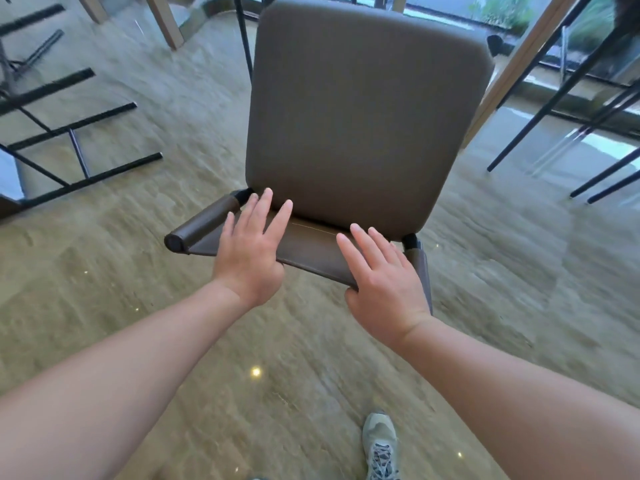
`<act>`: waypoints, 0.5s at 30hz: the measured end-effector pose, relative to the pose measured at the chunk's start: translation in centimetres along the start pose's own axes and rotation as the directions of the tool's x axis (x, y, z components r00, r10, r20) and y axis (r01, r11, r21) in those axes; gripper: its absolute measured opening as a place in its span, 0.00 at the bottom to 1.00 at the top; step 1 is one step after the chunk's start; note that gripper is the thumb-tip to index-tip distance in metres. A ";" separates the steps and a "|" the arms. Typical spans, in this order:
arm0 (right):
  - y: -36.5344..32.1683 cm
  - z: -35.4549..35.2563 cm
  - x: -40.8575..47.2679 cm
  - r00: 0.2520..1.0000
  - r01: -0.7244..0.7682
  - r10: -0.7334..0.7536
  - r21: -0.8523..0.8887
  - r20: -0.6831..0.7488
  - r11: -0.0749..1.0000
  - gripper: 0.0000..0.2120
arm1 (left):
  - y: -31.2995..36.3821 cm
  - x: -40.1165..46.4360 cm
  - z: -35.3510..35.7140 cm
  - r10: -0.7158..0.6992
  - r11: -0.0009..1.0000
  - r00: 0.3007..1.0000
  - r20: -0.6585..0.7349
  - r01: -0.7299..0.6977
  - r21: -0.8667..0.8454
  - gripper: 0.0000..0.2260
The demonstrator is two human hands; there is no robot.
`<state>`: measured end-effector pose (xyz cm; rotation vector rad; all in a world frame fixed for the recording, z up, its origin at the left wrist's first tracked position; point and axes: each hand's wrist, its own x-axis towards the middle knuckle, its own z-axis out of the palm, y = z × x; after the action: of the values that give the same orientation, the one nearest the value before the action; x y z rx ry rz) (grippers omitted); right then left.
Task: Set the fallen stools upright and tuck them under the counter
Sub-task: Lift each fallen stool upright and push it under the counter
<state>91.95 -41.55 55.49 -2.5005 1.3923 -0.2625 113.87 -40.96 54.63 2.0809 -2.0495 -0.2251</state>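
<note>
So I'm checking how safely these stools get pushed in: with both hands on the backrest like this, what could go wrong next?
Possible risks:
1. The left hand and right hand lie flat on the low backrest rather than gripping it, so they could slip off during a push.
2. Another stool's black legs stand close on the right; the brown stool might knock into them.
3. The shoe is near the stool's path and could trip the person.

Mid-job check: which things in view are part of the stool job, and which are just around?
Job: brown padded stool, left hand and right hand flat on its low backrest; fallen stool's black legs.
Around: wooden posts, grey sneaker, window.
</note>
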 end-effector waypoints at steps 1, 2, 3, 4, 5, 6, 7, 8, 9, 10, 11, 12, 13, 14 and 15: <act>0.5 -1.0 1.0 1.000 0.017 -0.017 -0.025 -0.002 1.000 0.36 | 0.5 1.2 -0.6 -0.020 1.000 1.000 -0.013 0.020 0.016 0.40; 1.0 -1.9 2.0 0.999 0.036 -0.036 -0.052 0.005 0.998 0.35 | 0.9 2.5 -1.3 -0.040 0.999 0.999 -0.023 0.041 0.029 0.41; 1.5 -2.7 3.0 0.998 0.056 -0.055 -0.076 0.019 0.996 0.34 | 1.3 3.7 -1.9 -0.059 0.997 0.998 -0.029 0.060 0.040 0.41; 2.0 -3.6 4.0 0.997 0.074 -0.071 -0.095 0.036 0.993 0.33 | 1.7 4.8 -2.6 -0.074 0.996 0.997 -0.032 0.075 0.048 0.41; 2.5 -4.4 5.1 0.995 0.088 -0.083 -0.111 0.050 0.990 0.32 | 2.1 6.0 -3.2 -0.083 0.995 0.996 -0.032 0.084 0.052 0.42; 3.0 -5.2 6.1 0.994 0.096 -0.088 -0.125 0.061 0.987 0.32 | 2.4 7.2 -3.9 -0.085 0.995 0.996 -0.027 0.087 0.050 0.42; 3.5 -6.0 7.1 0.993 0.103 -0.093 -0.141 0.073 0.985 0.32 | 2.6 8.4 -4.6 -0.083 0.995 0.996 -0.019 0.084 0.045 0.42; 3.9 -6.7 8.1 0.992 0.110 -0.098 -0.154 0.083 0.982 0.32 | 2.9 9.6 -5.3 -0.078 0.996 0.997 -0.012 0.079 0.040 0.42; 4.3 -7.4 9.1 0.991 0.111 -0.098 -0.158 0.087 0.981 0.32 | 3.1 10.8 -6.0 -0.076 0.996 0.997 -0.005 0.076 0.038 0.42; 4.8 -8.1 10.0 0.993 0.099 -0.087 -0.151 0.085 0.984 0.32 | 3.3 11.9 -6.5 -0.078 0.996 0.997 0.004 0.078 0.038 0.42; 5.2 -8.8 10.9 0.994 0.083 -0.072 -0.140 0.080 0.987 0.31 | 3.4 12.9 -7.0 -0.085 0.996 0.996 0.012 0.084 0.037 0.42; 5.6 -9.4 11.8 0.995 0.071 -0.061 -0.130 0.075 0.989 0.31 | 3.7 13.8 -7.4 -0.095 0.995 0.995 0.017 0.095 0.034 0.42; 5.9 -10.1 12.6 0.996 0.063 -0.055 -0.127 0.072 0.990 0.31 | 3.9 14.7 -7.8 -0.106 0.994 0.994 0.018 0.105 0.034 0.42; 6.2 -10.7 13.4 0.996 0.057 -0.049 -0.130 0.071 0.990 0.31 | 4.1 15.6 -8.1 -0.115 0.993 0.993 0.021 0.114 0.040 0.41; 6.5 -11.3 14.1 0.996 0.050 -0.040 -0.136 0.073 0.989 0.31 | 4.3 16.4 -8.4 -0.124 0.991 0.992 0.026 0.123 0.050 0.41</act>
<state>90.89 -58.44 64.49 -2.6273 1.3705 -0.0888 112.22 -56.98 64.48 2.2490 -1.9629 -0.2293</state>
